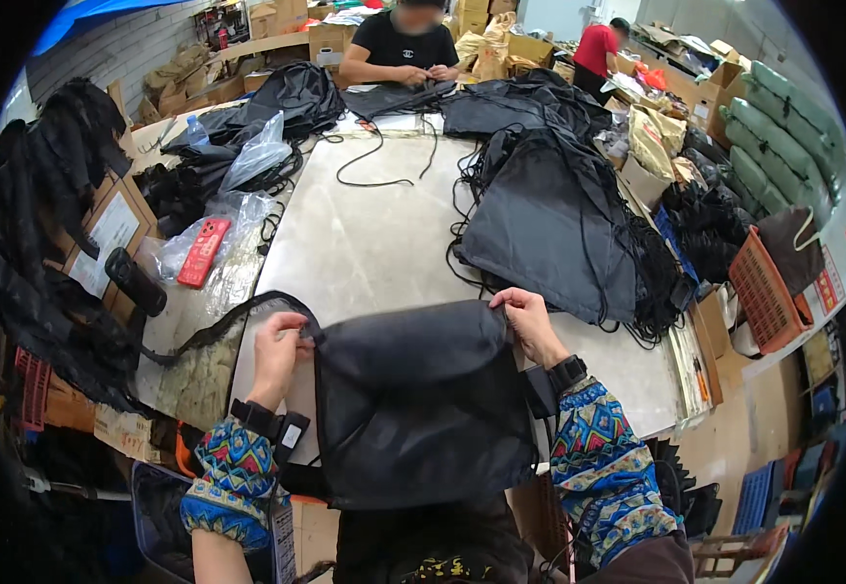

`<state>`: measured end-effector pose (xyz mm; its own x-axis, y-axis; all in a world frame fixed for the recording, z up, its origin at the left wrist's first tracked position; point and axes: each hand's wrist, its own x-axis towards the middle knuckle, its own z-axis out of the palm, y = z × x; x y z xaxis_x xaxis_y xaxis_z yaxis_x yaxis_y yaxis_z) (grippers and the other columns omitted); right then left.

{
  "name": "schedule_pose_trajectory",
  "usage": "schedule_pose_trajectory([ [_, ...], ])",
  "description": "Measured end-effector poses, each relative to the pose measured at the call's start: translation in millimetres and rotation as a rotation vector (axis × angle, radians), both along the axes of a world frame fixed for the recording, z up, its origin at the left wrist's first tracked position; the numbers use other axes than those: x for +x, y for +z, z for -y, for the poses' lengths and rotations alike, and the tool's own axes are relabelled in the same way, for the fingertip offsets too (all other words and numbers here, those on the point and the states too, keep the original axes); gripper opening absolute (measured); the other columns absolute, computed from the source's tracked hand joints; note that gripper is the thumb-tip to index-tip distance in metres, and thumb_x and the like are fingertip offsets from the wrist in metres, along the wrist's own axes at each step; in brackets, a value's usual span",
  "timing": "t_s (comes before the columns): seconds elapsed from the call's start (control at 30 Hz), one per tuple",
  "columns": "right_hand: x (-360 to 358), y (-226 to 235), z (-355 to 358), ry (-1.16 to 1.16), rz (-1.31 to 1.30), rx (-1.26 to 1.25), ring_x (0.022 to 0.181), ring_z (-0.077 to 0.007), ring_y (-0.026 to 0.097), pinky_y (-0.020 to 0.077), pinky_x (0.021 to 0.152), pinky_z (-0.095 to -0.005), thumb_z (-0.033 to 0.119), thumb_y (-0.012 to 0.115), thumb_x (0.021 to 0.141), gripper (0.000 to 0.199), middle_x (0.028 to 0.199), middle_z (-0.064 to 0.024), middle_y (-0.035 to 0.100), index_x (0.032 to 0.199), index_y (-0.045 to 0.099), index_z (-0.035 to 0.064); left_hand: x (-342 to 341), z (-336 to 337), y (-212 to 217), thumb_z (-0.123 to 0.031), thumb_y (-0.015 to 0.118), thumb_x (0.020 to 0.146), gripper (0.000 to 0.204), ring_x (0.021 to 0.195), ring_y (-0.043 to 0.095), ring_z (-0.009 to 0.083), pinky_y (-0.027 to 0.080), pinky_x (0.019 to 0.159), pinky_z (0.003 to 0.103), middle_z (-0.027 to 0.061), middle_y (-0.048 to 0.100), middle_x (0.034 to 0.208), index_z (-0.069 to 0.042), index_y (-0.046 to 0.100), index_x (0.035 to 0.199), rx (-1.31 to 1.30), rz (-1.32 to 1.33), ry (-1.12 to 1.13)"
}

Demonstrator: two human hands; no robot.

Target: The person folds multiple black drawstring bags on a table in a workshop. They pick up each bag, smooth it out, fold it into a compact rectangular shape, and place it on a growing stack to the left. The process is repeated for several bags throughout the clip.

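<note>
Both hands pinch the top edge of a black bag (pixel 413 409) that lies flat at the near edge of the table (pixel 365 243), right in front of the person. Left hand (pixel 277 355) is closed on the bag's upper left corner, thumb and fingers pressed together over the fabric where a black cord (pixel 219 326) runs off to the left. Right hand (pixel 525 321) is closed on the upper right corner in the same way, fingers curled down over the hem.

That top edge runs left to right between the two hands, and the bag's body hangs back from it toward the person's chest, so its long axis points from the hands toward the body. Neither hand is nearer; each holds its own corner, well apart from the other.

Beyond the bag the bare tabletop stretches away. To the right lies a pile of bags (pixel 550 224) with cords trailing from it. On the left sit a red remote (pixel 203 251) on clear plastic and a black handle (pixel 136 282). At the far end another person's hands (pixel 423 73) work on black fabric.
</note>
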<state>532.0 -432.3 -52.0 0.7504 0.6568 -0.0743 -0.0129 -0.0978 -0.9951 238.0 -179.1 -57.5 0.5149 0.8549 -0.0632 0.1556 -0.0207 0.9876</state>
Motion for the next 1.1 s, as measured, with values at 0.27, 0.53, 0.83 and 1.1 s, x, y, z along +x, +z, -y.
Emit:
schedule_pose_trajectory([
  [0.27, -4.5, -5.7, -0.2, -0.028, 0.147, -0.019, 0.062, -0.0065, 0.046, 0.0350, 0.054, -0.0240, -0.009, 0.046, 0.076, 0.025, 0.070, 0.0032, 0.055, 0.084, 0.067, 0.0017, 20.5, 84.3, 80.7, -0.015, 0.073, 0.077, 0.055, 0.121, 0.049, 0.0269, 0.040, 0.100, 0.038, 0.0144, 0.050, 0.132, -0.004, 0.052, 0.127, 1.163, -0.105, -0.561],
  [0.53, -48.9, 38.4, 61.0, 0.221, 1.290, -0.416, 0.086, -0.0307, 0.058, 0.0499, 0.074, -0.0385, -0.001, 0.058, 0.075, 0.037, 0.092, -0.0144, 0.055, 0.111, 0.056, 0.0036, 71.8, 53.7, 102.2, -0.010, 0.063, 0.083, 0.034, 0.098, 0.067, 0.0237, 0.049, 0.088, 0.033, 0.0183, 0.069, 0.101, 0.003, 0.062, 0.114, 0.517, -0.109, -0.511],
  [0.83, -120.7, 46.3, -15.8, 0.837, 1.485, -0.352, 0.092, -0.0302, 0.061, 0.0511, 0.079, -0.0391, 0.008, 0.058, 0.078, 0.048, 0.101, -0.0130, 0.058, 0.126, 0.055, 0.0054, 56.7, 56.6, 104.4, 0.008, 0.047, 0.076, 0.056, 0.117, 0.058, 0.0249, 0.041, 0.102, 0.032, 0.0156, 0.063, 0.123, -0.003, 0.054, 0.131, 0.570, 0.044, -0.801],
  [1.1, -103.3, 39.5, 25.4, 0.762, 1.307, -0.354, 0.110, -0.0347, 0.055, 0.0451, 0.094, -0.0413, 0.005, 0.057, 0.081, 0.038, 0.115, -0.0173, 0.057, 0.118, 0.055, -0.0018, 28.8, 79.6, 44.2, 0.013, 0.044, 0.074, 0.051, 0.117, 0.058, 0.0306, 0.043, 0.102, 0.034, 0.0198, 0.062, 0.122, 0.002, 0.058, 0.122, 0.493, 0.000, -0.973],
])
